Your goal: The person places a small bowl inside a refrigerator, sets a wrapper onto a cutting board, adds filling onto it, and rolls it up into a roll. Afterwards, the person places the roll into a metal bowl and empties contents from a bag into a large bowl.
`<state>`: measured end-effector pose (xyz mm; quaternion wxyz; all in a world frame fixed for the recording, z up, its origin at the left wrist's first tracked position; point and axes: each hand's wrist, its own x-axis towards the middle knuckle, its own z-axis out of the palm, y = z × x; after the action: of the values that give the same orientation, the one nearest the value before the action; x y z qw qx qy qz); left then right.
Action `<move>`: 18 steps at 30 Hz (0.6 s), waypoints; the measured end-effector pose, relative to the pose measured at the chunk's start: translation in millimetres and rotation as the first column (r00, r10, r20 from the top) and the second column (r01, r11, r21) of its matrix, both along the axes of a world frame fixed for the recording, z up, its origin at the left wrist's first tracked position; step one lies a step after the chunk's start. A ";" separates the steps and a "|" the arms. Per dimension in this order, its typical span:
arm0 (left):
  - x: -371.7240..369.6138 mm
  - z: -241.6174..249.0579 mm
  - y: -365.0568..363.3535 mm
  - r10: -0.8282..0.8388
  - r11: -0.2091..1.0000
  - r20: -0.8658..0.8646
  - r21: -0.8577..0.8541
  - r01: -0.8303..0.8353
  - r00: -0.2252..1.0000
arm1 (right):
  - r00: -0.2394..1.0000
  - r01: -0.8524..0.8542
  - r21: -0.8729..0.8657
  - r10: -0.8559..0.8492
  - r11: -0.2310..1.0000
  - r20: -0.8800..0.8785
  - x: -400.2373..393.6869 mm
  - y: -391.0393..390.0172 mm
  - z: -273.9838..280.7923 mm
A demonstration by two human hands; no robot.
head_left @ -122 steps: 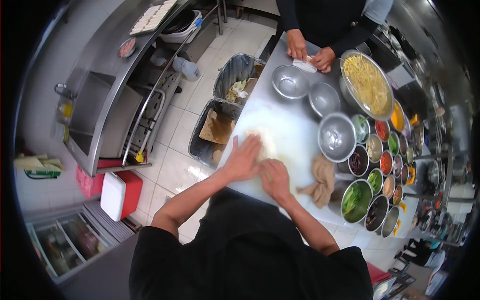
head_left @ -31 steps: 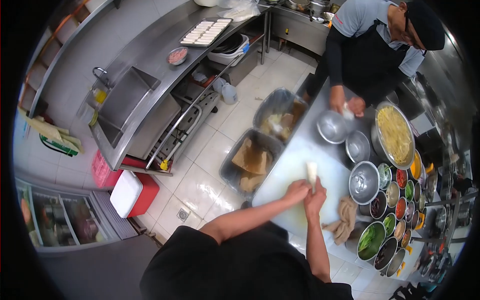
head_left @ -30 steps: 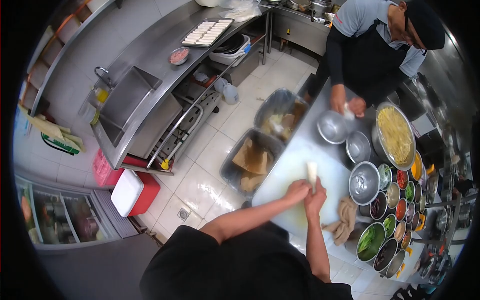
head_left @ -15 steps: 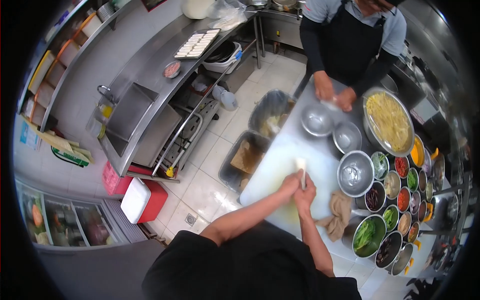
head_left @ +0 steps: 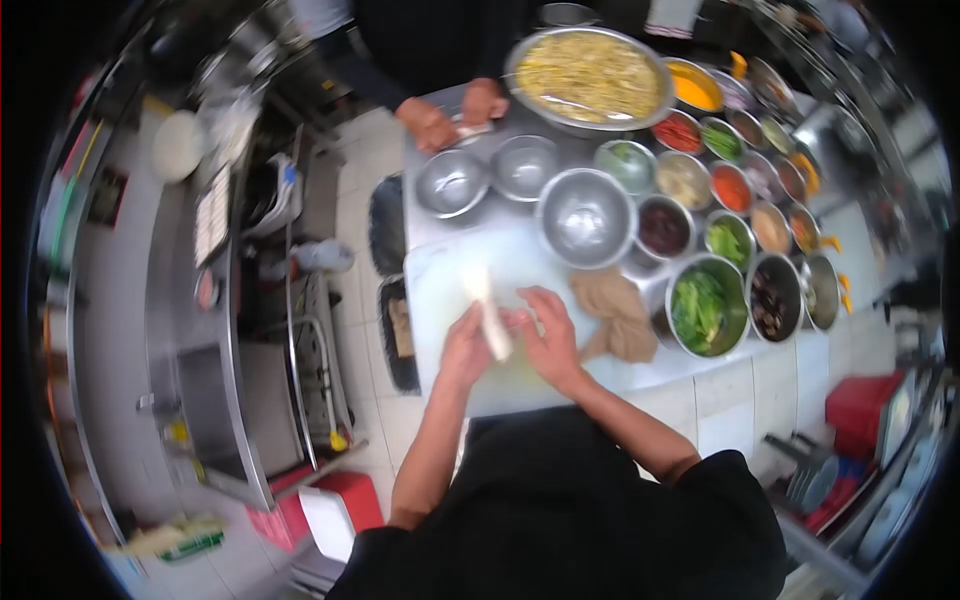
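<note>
Over the white cutting board (head_left: pixel 440 290), my left hand (head_left: pixel 464 348) is closed around a long white spring roll (head_left: pixel 495 335), blurred by motion and tilted. The roll's far end points away from me, and its near end sticks out beside my thumb. Just to its right, my right hand (head_left: pixel 550 335) has its fingers spread, with the fingertips close to the roll. A crumpled brown cloth (head_left: pixel 615 315) lies on the table right of that hand. Beyond the board stands a steel bowl (head_left: pixel 586 218).
Across the table, a co-worker's hands (head_left: pixel 455 120) work on something small and white near two more bowls (head_left: pixel 452 184). A large bowl of yellow strips (head_left: pixel 595 78) and several ingredient tins (head_left: pixel 707 305) fill the right. At left, a tray of white rolls (head_left: pixel 212 215) rests on a counter.
My view has swung round to the left side of the table. Both hands held the roll together before; now my right hand has come off it and its fingers have spread.
</note>
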<state>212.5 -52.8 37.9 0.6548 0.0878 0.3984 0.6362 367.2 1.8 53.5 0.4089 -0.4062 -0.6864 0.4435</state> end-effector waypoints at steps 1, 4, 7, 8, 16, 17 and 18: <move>-4.0 1.4 -4.1 -0.038 0.999 0.049 0.012 0.038 0.998 | 0.999 0.032 -0.012 -0.032 0.999 0.002 10.7 1.2 7.1; -12.5 4.2 -11.1 -0.066 0.997 0.107 -0.029 0.069 0.992 | 0.992 0.120 -0.027 -0.119 0.992 0.027 33.7 5.5 8.6; -18.9 10.7 -6.6 -0.149 0.987 0.108 -0.048 0.154 0.983 | 0.942 0.324 -0.182 -0.298 0.929 0.154 57.0 22.0 -10.8; -19.5 14.9 -0.3 -0.186 0.981 0.119 -0.034 0.192 0.975 | 0.907 0.408 -0.168 -0.378 0.897 0.184 62.0 32.2 -16.3; -8.5 45.1 87.2 -0.442 0.897 0.075 0.048 0.439 0.894 | 0.809 0.532 -0.162 -0.442 0.831 0.388 64.3 119.8 -35.7; -9.0 48.4 97.0 -0.473 0.881 0.057 0.044 0.472 0.879 | 0.812 0.522 -0.167 -0.426 0.837 0.400 62.3 119.5 -39.5; -7.7 51.0 105.2 -0.468 0.884 0.026 0.004 0.468 0.884 | 0.815 0.510 -0.175 -0.409 0.842 0.411 59.4 115.6 -44.3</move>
<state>204.8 52.3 88.9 0.7940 0.1723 0.3576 0.4605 426.6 117.4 9.1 0.3120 -0.6878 -0.5601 0.3404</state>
